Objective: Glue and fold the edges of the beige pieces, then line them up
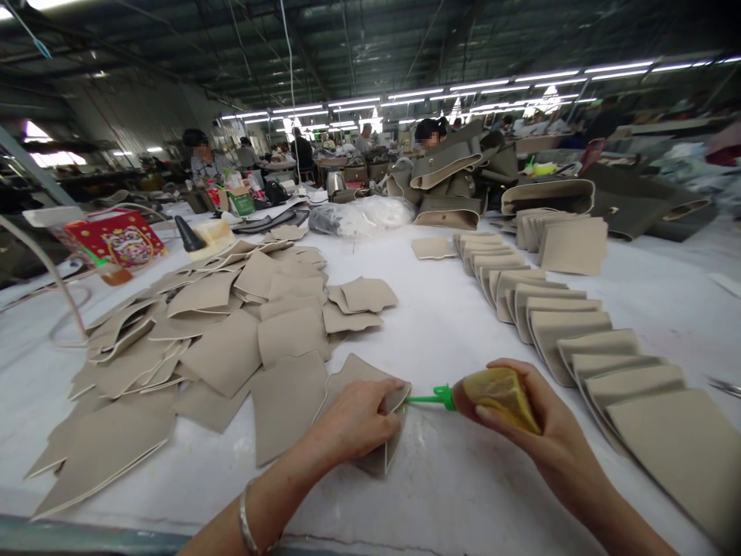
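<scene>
My left hand (356,421) is closed in a pinch on a folded beige fabric piece (353,374) lying on the white table (440,332), holding its edge up at the right. My right hand (521,421) is wrapped round a yellowish squeeze bottle (502,395) with a green nozzle (431,398). The nozzle tip points left and touches the lifted edge of the piece beside my left fingers.
A loose heap of beige pieces (231,324) covers the table on the left. A row of overlapped folded pieces (579,324) runs along the right. Olive bags (451,181), a red box (116,235) and a clear plastic bundle (362,216) stand farther back. Other people work at distant tables.
</scene>
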{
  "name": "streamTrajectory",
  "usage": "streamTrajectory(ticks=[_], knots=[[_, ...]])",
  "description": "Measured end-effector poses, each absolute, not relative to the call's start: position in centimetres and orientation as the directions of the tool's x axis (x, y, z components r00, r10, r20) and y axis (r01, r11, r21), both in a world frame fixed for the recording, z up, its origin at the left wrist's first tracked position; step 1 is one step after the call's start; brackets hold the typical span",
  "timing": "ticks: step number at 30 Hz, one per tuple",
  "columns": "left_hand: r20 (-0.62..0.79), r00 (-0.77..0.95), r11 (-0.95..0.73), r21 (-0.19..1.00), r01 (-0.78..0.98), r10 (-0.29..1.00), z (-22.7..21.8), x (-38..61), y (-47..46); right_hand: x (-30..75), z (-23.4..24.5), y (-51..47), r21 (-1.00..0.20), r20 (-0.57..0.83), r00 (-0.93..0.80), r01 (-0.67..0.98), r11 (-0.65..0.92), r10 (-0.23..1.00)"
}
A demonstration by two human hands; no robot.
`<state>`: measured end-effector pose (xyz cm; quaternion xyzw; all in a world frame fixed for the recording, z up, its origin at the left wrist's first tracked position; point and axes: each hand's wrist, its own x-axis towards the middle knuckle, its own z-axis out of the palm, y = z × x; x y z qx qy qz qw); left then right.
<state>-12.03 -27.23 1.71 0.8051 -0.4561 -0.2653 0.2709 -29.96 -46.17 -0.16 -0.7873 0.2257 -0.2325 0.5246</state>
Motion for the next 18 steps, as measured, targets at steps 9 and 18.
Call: streamTrajectory(ticks=[9,18], knots=[[-0.165,0.421,-0.416,0.665,-0.62,-0.892,1.9,-11.8,-27.2,-30.2,-0.1,-45.9,-0.962,0.019,0.827,-0.138,-0.234,-0.562],[-0.181,0.442,-0.452,0.613,-0.648,-0.879,2.0,-12.4,-26.7,-30.4,0.3,-45.1,-0.975,-0.036,0.856,-0.143,-0.17,-0.515]])
